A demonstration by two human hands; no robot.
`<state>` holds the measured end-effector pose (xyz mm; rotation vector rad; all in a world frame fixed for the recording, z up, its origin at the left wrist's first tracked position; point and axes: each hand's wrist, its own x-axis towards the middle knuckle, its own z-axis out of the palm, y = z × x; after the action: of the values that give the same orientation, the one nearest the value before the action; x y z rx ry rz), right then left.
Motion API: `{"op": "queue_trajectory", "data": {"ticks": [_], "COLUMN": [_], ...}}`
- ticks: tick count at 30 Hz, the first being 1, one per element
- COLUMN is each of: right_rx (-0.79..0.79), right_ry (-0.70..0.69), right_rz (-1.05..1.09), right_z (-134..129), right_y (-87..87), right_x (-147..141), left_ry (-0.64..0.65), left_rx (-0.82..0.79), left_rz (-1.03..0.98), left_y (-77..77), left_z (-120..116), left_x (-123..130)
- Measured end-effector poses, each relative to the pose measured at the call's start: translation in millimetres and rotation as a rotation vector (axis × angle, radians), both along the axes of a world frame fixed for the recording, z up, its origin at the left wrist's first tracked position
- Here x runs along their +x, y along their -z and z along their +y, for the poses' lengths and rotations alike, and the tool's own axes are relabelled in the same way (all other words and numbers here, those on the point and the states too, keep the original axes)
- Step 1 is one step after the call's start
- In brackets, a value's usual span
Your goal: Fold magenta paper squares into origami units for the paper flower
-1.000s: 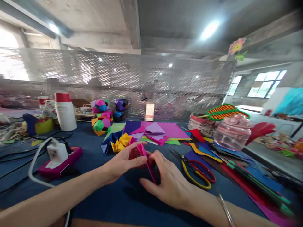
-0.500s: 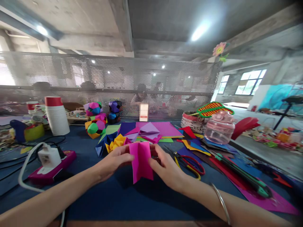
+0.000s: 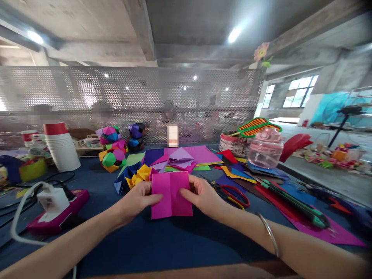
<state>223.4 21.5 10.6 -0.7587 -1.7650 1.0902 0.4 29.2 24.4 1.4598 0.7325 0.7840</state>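
A magenta sheet of origami paper (image 3: 171, 207) is held up above the dark blue table, nearly flat, with a crease running down its middle. My left hand (image 3: 142, 197) pinches its left edge, thumb on the near face and fingers behind. On the opposite edge my right hand (image 3: 200, 193) grips it the same way, with its fingers partly hidden behind the paper. Just beyond my left hand lie a folded yellow paper piece (image 3: 139, 175) and a folded blue paper piece (image 3: 123, 181). Scissors (image 3: 234, 195) with red and yellow handles rest right of my right hand.
Stacked coloured paper (image 3: 200, 155) lies behind the sheet. A green-and-black cutter (image 3: 293, 201) is at the right, near a clear pink bottle (image 3: 265, 151). Paper cups (image 3: 62, 151) and a magenta power strip (image 3: 72, 207) with cables stand left. Paper balls (image 3: 114, 157) sit at the back.
The magenta paper has gone from bent along its crease to opened almost flat. My hands have moved slightly apart with it, and the view has shifted a little.
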Motion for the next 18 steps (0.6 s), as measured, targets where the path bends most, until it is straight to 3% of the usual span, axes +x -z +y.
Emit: {"op": "queue_trajectory", "data": {"ticks": [7, 18], "right_rx": [-0.047, -0.082], "right_ry": [-0.063, -0.047], "right_rz": [-0.001, -0.071], "right_z": [-2.9, -6.8], "right_y": [-3.3, 1.4], "right_x": [0.3, -1.5], "left_ry": [-0.005, -0.104], "left_rx": [-0.112, -0.300], "left_rz": [-0.053, -0.177], "left_y": [1.0, 3.3], "left_z": [-0.5, 8.1], "left_x": [1.8, -2.9]}}
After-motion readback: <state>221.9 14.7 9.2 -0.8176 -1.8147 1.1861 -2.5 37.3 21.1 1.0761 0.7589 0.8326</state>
